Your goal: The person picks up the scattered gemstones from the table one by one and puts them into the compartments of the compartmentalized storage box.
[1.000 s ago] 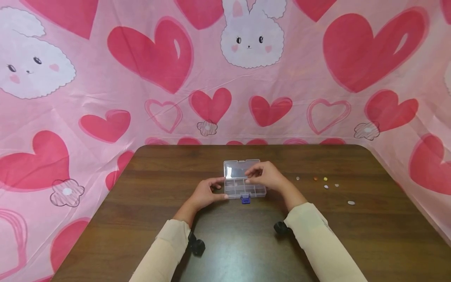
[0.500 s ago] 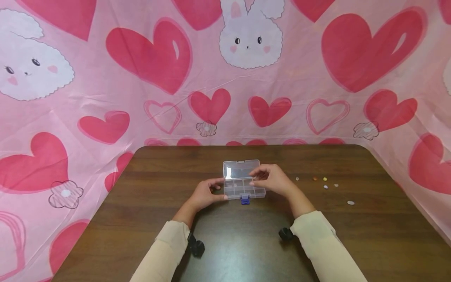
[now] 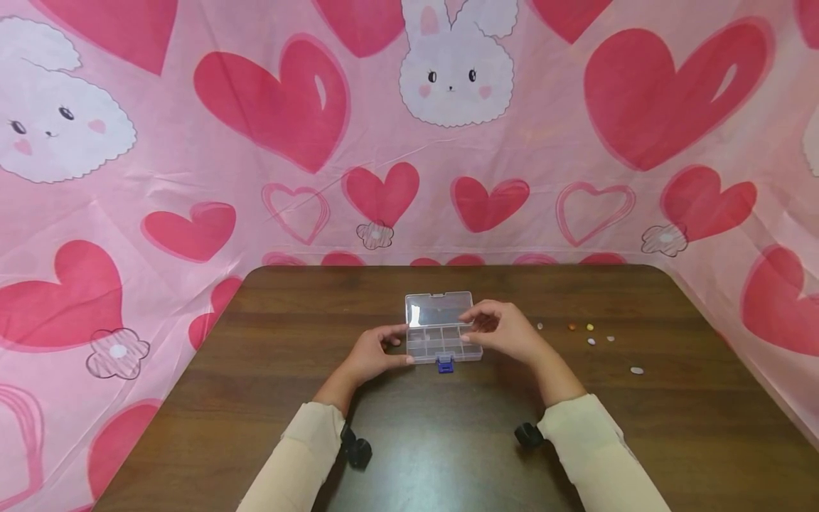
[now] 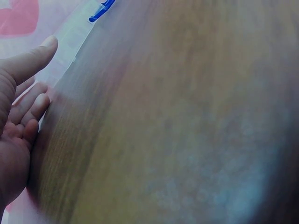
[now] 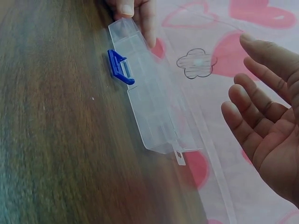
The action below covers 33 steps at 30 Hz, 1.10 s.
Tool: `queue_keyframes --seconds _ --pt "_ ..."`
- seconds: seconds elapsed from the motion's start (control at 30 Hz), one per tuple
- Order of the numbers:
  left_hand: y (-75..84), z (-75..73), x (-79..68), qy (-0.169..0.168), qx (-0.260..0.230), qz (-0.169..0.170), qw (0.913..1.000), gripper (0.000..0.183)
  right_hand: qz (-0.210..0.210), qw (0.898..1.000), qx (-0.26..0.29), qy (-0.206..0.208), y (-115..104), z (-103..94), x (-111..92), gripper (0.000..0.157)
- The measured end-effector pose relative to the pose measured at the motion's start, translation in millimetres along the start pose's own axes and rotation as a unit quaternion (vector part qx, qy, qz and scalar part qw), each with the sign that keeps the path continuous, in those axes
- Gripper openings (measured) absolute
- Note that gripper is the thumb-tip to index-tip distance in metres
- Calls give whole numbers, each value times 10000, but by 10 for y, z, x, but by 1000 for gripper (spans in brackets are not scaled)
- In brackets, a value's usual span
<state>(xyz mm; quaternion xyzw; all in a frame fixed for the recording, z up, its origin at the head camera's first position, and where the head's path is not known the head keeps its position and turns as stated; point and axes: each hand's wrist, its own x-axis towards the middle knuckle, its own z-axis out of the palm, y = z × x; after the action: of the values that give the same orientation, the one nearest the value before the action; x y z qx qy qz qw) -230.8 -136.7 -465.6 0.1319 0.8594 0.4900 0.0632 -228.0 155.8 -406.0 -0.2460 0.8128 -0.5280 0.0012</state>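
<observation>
Flanking the open, clear compartment box (image 3: 435, 348), both hands (image 3: 371, 353).

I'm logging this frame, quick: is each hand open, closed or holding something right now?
Left hand: closed, gripping the clear plastic compartment box at its left end.
Right hand: open, holding nothing.

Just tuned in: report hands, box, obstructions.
Left hand holding clear box, lid open. Right hand empty, by box's right side. Small pieces lie farther right, seemingly not blocking.
</observation>
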Motion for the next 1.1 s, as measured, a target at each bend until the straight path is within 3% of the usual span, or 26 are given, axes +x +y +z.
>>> queue_keyframes --seconds 0.9,1.1 --pt "1 -5 -8 12 36 39 10000 63 -239 9992 -204 233 -23 -198 -243 32" --pt "-1 -3 -5 12 36 48 10000 62 -284 9984 -379 316 -118 -248 -329 32"
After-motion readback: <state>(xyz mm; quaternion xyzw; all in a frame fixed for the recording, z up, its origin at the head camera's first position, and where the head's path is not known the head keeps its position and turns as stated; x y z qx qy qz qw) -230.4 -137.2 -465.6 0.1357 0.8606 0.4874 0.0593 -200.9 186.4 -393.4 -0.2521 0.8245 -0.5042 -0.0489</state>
